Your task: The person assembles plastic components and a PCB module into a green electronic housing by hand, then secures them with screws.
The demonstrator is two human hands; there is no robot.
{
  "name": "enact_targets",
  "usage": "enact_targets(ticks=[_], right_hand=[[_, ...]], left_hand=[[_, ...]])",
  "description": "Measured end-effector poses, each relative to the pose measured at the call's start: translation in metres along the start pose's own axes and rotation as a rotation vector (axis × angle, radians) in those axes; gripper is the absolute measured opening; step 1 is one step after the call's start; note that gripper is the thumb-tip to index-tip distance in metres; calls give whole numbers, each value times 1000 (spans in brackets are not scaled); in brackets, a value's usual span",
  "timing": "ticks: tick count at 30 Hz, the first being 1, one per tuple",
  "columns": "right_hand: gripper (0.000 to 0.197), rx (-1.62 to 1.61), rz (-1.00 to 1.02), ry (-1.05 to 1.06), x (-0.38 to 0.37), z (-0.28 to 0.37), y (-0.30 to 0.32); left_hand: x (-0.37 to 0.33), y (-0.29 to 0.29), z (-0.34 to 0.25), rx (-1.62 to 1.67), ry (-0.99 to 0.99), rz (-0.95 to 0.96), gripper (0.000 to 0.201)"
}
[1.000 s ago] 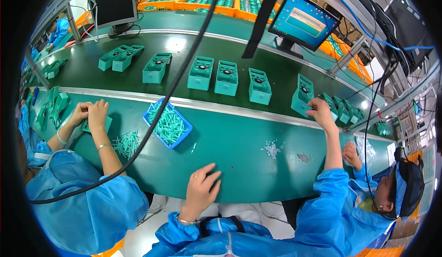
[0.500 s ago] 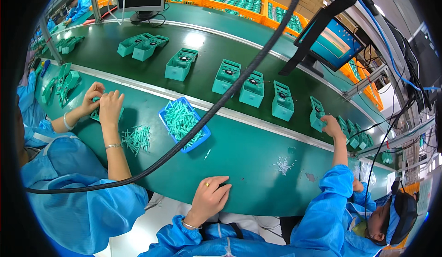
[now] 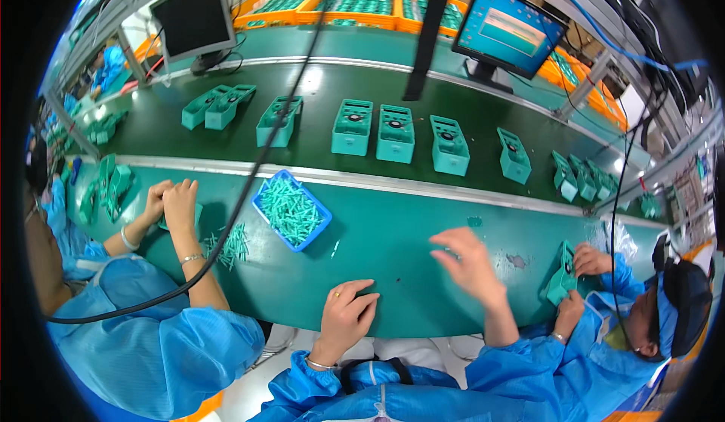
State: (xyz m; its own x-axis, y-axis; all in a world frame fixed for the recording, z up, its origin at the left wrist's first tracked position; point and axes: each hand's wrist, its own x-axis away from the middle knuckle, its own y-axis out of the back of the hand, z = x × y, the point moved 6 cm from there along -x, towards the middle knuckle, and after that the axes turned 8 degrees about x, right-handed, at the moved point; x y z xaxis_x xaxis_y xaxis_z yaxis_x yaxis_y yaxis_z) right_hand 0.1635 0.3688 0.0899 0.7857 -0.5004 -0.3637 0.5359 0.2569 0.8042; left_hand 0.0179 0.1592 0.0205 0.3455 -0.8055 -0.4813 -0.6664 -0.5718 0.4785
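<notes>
My right hand [image 3: 474, 267] hovers over the green bench, its fingers stretched out, slightly blurred, with nothing visible in them. Beneath its fingertips lies a pile of small whitish pieces [image 3: 451, 253], mostly hidden by the hand. My left hand [image 3: 347, 316] rests at the bench's near edge, fingers loosely apart and holding nothing. Beyond the metal rail, several green plastic housings [image 3: 396, 136] with round dark centres stand on a dark green surface. The lone housing [image 3: 514, 156] at right stands apart from its neighbours.
At left, a co-worker's hands [image 3: 175, 204] work on a green part beside loose green sticks [image 3: 230, 247]. A blue tray [image 3: 327, 222] holds more sticks. On the right, another person holds a green housing [image 3: 563, 277]. A black cable [image 3: 253, 195] crosses the view. Monitors [image 3: 507, 30] stand behind.
My right hand has left the housing on the right and come back over the whitish pieces. My left hand stays at the edge. The view has shifted; the right co-worker's held housing now shows.
</notes>
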Motion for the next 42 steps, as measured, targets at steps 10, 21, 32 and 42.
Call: enact_targets(ticks=[10,21,32,42], right_hand=[[16,-60,-283,237,47,28,-62],[22,-155,-293,95,40,20,-63],[22,-53,-214,2,40,17,-79],[20,51,-289,94,-13,33,-40]], left_hand=[[-75,-32,8,-58,132,227,14],[-142,-94,60,197,105,104,34],[-139,-102,71,392,158,75,33],[-147,-95,63,361,147,118,26]])
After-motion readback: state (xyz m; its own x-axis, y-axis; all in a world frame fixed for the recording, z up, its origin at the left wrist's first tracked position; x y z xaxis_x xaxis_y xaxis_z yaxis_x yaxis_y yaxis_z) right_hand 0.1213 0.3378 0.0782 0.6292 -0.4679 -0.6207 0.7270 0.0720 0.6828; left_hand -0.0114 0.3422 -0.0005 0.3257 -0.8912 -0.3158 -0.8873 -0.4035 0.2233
